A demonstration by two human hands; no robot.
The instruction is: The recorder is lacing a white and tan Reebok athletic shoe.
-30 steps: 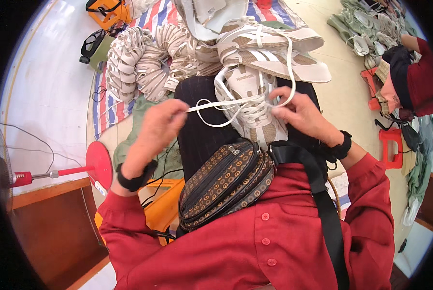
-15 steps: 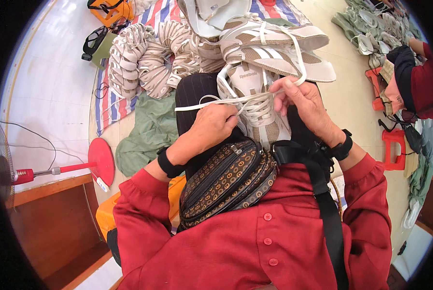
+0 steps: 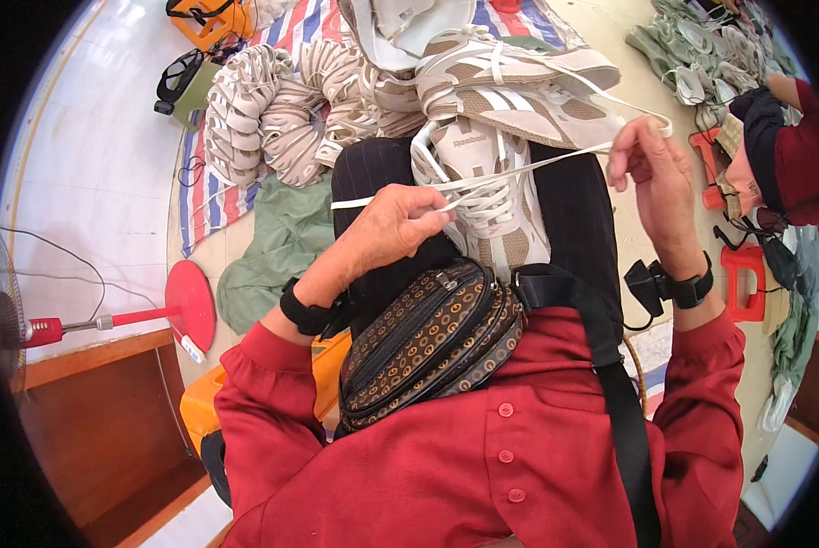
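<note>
A beige and white shoe upper (image 3: 501, 233) lies between my thighs, its tongue pointing away from me and its eyelets laced crosswise. My left hand (image 3: 396, 224) pinches a white shoelace (image 3: 555, 162) at the left of the lacing, with a loose end sticking out past the fingers. Off to the right, my right hand (image 3: 651, 164) pinches the same lace, which runs taut from the shoe and loops back over the fingers. Stacked beyond it are more uppers (image 3: 519, 100), sole-less like this one.
Rolled bundles of uppers (image 3: 245, 114) rest on a striped sheet (image 3: 195, 205) beside a green cloth (image 3: 281, 247). A red-based fan (image 3: 190, 306) lies at left. A patterned waist bag (image 3: 432, 347) sits on my lap. Another person's red sleeve (image 3: 807, 164) shows at right.
My right hand has moved right and slightly up, drawing the lace out long. The left hand has stayed by the lacing, shifting only slightly.
</note>
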